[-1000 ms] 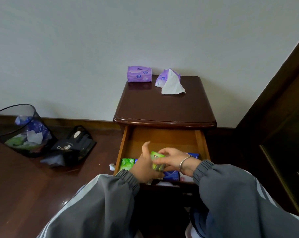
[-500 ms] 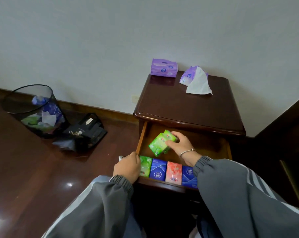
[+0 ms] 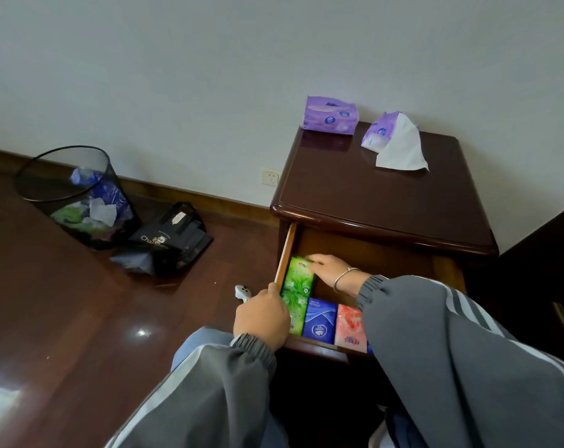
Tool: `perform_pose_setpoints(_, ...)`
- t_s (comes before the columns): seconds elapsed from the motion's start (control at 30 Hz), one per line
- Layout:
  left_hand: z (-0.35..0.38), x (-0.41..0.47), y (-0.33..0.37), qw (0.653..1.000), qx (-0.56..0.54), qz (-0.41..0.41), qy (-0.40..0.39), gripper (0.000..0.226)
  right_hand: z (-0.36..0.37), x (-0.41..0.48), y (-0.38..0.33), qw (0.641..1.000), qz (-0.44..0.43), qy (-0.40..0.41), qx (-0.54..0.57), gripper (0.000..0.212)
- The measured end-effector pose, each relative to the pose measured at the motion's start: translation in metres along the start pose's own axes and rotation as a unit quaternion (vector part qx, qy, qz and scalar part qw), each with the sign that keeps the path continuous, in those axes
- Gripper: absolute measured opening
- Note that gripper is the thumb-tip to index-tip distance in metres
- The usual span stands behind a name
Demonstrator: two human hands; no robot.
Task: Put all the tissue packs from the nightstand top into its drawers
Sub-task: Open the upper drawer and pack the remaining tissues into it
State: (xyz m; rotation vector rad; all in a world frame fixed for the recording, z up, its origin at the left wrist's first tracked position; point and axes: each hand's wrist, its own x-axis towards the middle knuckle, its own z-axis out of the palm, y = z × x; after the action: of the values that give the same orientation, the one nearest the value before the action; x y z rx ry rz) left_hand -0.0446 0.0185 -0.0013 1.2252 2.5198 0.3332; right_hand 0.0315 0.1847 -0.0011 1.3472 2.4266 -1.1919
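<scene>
Soft dim daylight, floor (image 3: 80, 318) glare, wide-angle edge distortion.

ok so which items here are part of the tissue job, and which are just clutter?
Part of the job:
- closed purple tissue pack and opened purple pack, both on the nightstand top
- open drawer with green pack, blue pack, pink pack
- right hand on the green pack, left hand at the drawer's left corner

Just lying about:
- mesh wastebasket
- black bag
- small white object on the floor
- wall socket

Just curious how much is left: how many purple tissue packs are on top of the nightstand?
2. One sealed purple pack lies at the back left corner; an opened purple pack with a white tissue pulled out lies right of it. None seems hidden.
</scene>
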Motion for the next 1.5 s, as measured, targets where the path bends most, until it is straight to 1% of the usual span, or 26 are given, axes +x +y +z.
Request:
perform_pose_setpoints(0.07,0.000,0.000,0.001,1.000,-0.001,0.001,0.000,0.022,0.005,-0.001,-0.002,1.000,-0.009,-0.015,0.010,0.038)
perform_pose_setpoints(0.17,-0.003,-0.002,0.002,1.000,-0.004,0.004,0.002,0.020,0.005,-0.006,0.001,0.999,-0.013,-0.021,0.028,0.044)
perform_pose_setpoints(0.33,-0.009,-0.003,0.005,1.000,-0.003,-0.003,-0.013,0.020,0.001,-0.026,0.002,0.999,-0.040,0.003,-0.012,0.054)
perform_pose_setpoints(0.43,-0.013,-0.005,0.007,1.000,-0.001,-0.005,-0.028,0.017,-0.013,-0.051,0.005,0.997,-0.069,0.027,-0.028,0.045)
perform_pose_setpoints(0.5,-0.014,-0.004,0.007,0.999,-0.013,-0.010,-0.048,0.015,-0.029,-0.071,0.011,0.991,-0.105,0.077,-0.028,0.036)
perform_pose_setpoints(0.57,-0.016,0.000,0.005,0.996,-0.040,-0.020,-0.080,0.016,-0.052,-0.089,0.021,0.979,-0.136,0.148,-0.043,0.028)
perform_pose_setpoints(0.63,-0.021,0.005,0.004,0.990,-0.075,-0.034,-0.116,0.023,-0.081,-0.100,0.036,0.961,-0.148,0.226,-0.054,0.023)
perform_pose_setpoints(0.67,-0.027,0.009,0.005,0.988,-0.088,-0.040,-0.119,0.028,-0.098,-0.101,0.046,0.949,-0.146,0.271,-0.061,0.022)
perform_pose_setpoints(0.7,-0.034,0.014,0.008,0.989,-0.095,-0.043,-0.105,0.032,-0.115,-0.101,0.056,0.936,-0.135,0.316,-0.071,0.022)
perform_pose_setpoints(0.73,-0.042,0.019,0.012,0.991,-0.099,-0.043,-0.074,0.036,-0.132,-0.098,0.067,0.925,-0.112,0.355,-0.082,0.023)
perform_pose_setpoints(0.8,-0.062,0.033,0.029,0.993,-0.117,-0.029,0.012,0.038,-0.163,-0.085,0.089,0.912,-0.044,0.397,-0.098,0.030)
perform_pose_setpoints(0.87,-0.083,0.050,0.051,0.986,-0.139,0.021,0.085,0.032,-0.186,-0.065,0.106,0.918,0.022,0.383,-0.103,0.043)
perform_pose_setpoints(0.9,-0.091,0.060,0.064,0.982,-0.148,0.055,0.106,0.030,-0.194,-0.054,0.113,0.922,0.049,0.368,-0.109,0.049)
perform_pose_setpoints(0.97,-0.103,0.083,0.092,0.974,-0.155,0.118,0.115,0.033,-0.204,-0.034,0.122,0.932,0.098,0.326,-0.128,0.059)
perform_pose_setpoints(1.07,-0.111,0.122,0.131,0.966,-0.157,0.175,0.108,0.032,-0.204,-0.008,0.129,0.943,0.149,0.254,-0.157,0.066)
perform_pose_setpoints(1.13,-0.112,0.151,0.150,0.963,-0.159,0.187,0.113,0.031,-0.200,0.002,0.132,0.938,0.160,0.251,-0.178,0.067)
perform_pose_setpoints(1.23,-0.115,0.197,0.174,0.966,-0.131,0.173,0.142,0.037,-0.194,0.006,0.137,0.925,0.155,0.286,-0.196,0.067)
perform_pose_setpoints(1.33,-0.119,0.245,0.196,0.973,-0.046,0.159,0.163,0.048,-0.191,0.007,0.139,0.917,0.154,0.311,-0.200,0.068)
perform_pose_setpoints(1.4,-0.120,0.276,0.208,0.972,0.025,0.171,0.161,0.057,-0.190,0.008,0.139,0.911,0.155,0.326,-0.199,0.067)
perform_pose_setpoints(1.5,-0.121,0.319,0.219,0.968,0.098,0.172,0.156,0.065,-0.190,0.007,0.139,0.907,0.155,0.338,-0.198,0.068)
